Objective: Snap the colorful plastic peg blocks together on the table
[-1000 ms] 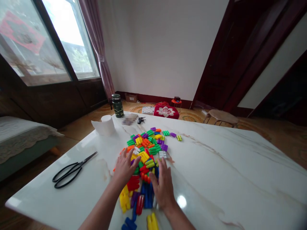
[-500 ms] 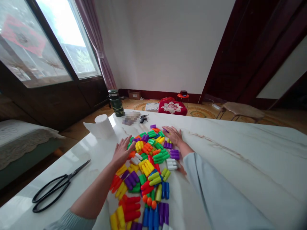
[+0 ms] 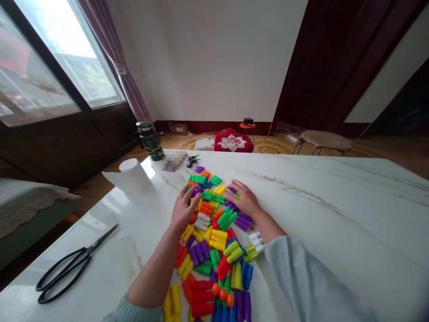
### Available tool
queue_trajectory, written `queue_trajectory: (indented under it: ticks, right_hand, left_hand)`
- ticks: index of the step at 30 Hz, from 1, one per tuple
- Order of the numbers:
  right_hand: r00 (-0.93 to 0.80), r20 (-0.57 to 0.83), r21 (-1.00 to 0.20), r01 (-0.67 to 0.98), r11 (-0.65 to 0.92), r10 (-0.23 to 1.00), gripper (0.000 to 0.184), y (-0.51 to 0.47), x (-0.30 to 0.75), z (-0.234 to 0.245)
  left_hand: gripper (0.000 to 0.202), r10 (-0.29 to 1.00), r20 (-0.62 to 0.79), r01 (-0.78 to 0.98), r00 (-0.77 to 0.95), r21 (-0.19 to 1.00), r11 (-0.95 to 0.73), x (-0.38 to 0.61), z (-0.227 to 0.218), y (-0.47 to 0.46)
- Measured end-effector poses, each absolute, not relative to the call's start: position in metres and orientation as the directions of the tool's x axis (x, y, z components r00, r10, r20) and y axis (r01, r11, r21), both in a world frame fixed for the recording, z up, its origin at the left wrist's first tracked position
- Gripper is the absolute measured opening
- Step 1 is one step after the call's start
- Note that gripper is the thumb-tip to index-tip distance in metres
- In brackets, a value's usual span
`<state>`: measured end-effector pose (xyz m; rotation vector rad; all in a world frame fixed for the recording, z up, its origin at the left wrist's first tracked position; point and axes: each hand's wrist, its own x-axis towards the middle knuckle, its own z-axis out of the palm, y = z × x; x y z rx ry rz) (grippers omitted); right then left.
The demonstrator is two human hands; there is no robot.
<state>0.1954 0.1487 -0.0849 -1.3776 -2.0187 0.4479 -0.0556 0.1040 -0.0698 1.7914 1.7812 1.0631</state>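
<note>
A long spread of coloured plastic toy pieces (image 3: pixel 218 240), shaped like joined tubes, runs away from me over the marble-patterned table (image 3: pixel 321 223). My left hand (image 3: pixel 183 206) lies along the left edge of the spread, fingers apart, touching purple and green pieces near its far end. At the right edge my right hand (image 3: pixel 246 199) rests with fingers spread by a purple piece (image 3: pixel 232 205). Neither hand grips anything that I can see. A white piece (image 3: pixel 256 241) sits beside my right forearm. Three orange balls (image 3: pixel 223 294) top a piece close to me.
Black-handled scissors (image 3: pixel 78 264) lie at the left. A white paper roll (image 3: pixel 129 174), a camouflage flask (image 3: pixel 150 141), a blurred-out item (image 3: pixel 173 161) and keys (image 3: pixel 192 161) stand or lie towards the far left edge. Beyond the table are a red patterned stool (image 3: pixel 233 142) and a wooden stool (image 3: pixel 323 139).
My hands have drawn closer together, squeezing the far part of the spread narrower. The left hand moved right over the pieces. The whole view has shifted slightly.
</note>
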Motion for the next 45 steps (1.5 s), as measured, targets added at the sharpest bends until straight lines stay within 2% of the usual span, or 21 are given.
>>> queue_trajectory:
  ticks: [4,11,20,27,33,39,42,45]
  right_hand:
    - [-0.214,0.332,-0.624,0.68,0.384,0.919,0.036,0.128,0.229,-0.087]
    - [-0.169,0.349,-0.695,0.613,0.375,0.922,0.028,0.089,0.271,-0.083]
    - [-0.153,0.39,-0.73,0.549,0.407,0.908,0.021,0.085,0.273,-0.081]
    - [-0.142,0.4,-0.742,0.53,0.411,0.905,0.021,0.084,0.272,-0.079]
    - [-0.166,0.403,-0.698,0.58,0.42,0.9,0.032,0.085,0.272,-0.08]
    - [-0.17,0.402,-0.686,0.595,0.419,0.9,0.033,0.086,0.272,-0.081]
    - [-0.154,0.4,-0.716,0.564,0.413,0.904,0.032,0.086,0.271,-0.08]
    - [-0.102,0.367,-0.808,0.458,0.371,0.924,0.031,0.085,0.272,-0.078]
  left_hand:
    - [0.049,0.966,0.252,0.659,-0.06,0.737,-0.151,-0.011,-0.071,0.102]
    - [0.041,0.95,0.26,0.64,0.172,0.704,-0.308,0.05,-0.07,0.101]
    - [0.032,0.909,0.349,0.567,0.229,0.711,-0.416,0.061,-0.071,0.113]
    - [0.03,0.908,0.332,0.49,0.256,0.765,-0.418,0.063,-0.07,0.109]
    - [0.03,0.905,0.325,0.475,0.275,0.772,-0.421,0.063,-0.069,0.108]
    - [0.031,0.905,0.332,0.463,0.267,0.779,-0.423,0.063,-0.074,0.11]
    - [0.033,0.909,0.321,0.452,0.266,0.792,-0.411,0.063,-0.073,0.11]
    - [0.038,0.919,0.314,0.408,0.239,0.826,-0.388,0.061,-0.067,0.107]
